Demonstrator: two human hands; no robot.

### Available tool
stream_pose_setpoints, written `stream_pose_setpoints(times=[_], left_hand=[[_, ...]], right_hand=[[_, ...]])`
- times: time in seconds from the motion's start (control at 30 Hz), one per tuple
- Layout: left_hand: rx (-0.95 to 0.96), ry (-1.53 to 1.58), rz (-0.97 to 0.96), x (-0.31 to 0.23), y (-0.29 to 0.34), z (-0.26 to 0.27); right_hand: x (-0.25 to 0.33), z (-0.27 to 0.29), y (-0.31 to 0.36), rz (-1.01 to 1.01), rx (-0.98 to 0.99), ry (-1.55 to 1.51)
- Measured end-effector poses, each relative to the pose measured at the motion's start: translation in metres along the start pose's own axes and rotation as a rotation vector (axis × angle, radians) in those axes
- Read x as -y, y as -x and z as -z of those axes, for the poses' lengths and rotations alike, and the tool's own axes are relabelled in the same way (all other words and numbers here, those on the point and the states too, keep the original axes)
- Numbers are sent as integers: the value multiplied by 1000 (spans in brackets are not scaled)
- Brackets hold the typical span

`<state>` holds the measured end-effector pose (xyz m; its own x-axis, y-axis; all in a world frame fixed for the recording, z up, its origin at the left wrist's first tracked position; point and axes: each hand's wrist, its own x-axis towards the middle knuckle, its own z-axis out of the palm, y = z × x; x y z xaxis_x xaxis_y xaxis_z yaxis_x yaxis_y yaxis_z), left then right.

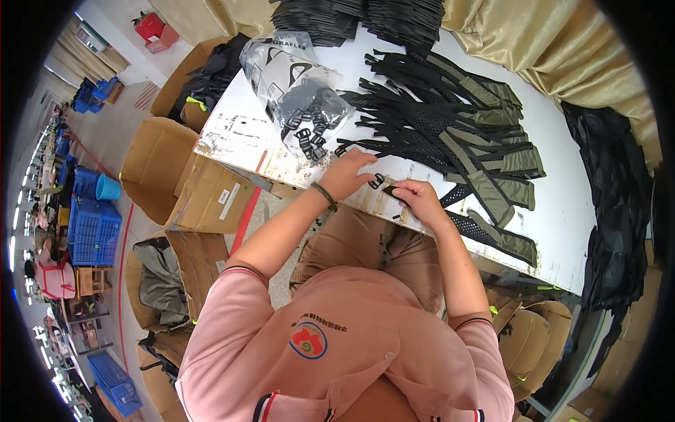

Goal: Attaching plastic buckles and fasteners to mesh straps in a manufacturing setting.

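My left hand (346,174) is over the table's near edge, thumb and fingers apart. A small black plastic buckle (377,181) sits just beyond its thumb tip; whether they touch I cannot tell. Another black buckle (341,150) lies by its fingertips. My right hand (420,202) pinches the end of a black strap (398,191) close to the first buckle. Beyond it spread several olive-green and black mesh shoulder straps (485,144), their black webbing tails pointing left. A clear plastic bag (285,74) lies at the upper left, with loose black buckles (309,137) at its mouth.
The white table (555,211) has a worn near edge. Stacks of black pieces (320,22) stand at its back. Cardboard boxes (151,172) flank the table on the left, others (534,337) at lower right. Black fabric (608,204) hangs off the right side, below gold curtains (534,42).
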<state>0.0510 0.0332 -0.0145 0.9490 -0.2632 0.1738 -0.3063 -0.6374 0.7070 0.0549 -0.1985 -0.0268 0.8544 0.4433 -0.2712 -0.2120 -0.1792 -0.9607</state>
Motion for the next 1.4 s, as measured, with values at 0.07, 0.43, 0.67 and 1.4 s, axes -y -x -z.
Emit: stream_pose_setpoints(times=[0.07, 0.43, 0.67, 1.4], left_hand=[[147, -112, -105, -10, -8, 0], [17, 63, 80, 18, 1, -55], [22, 570, 217, -17, 12, -28], [254, 1899, 583, -79, 10, -26]], right_hand=[[-4, 1, -2, 3, -12, -3], [10, -3, 3, 56, 8, 152], [16, 0, 11, 49, 64, 172], [60, 8, 46, 240, 32, -207]])
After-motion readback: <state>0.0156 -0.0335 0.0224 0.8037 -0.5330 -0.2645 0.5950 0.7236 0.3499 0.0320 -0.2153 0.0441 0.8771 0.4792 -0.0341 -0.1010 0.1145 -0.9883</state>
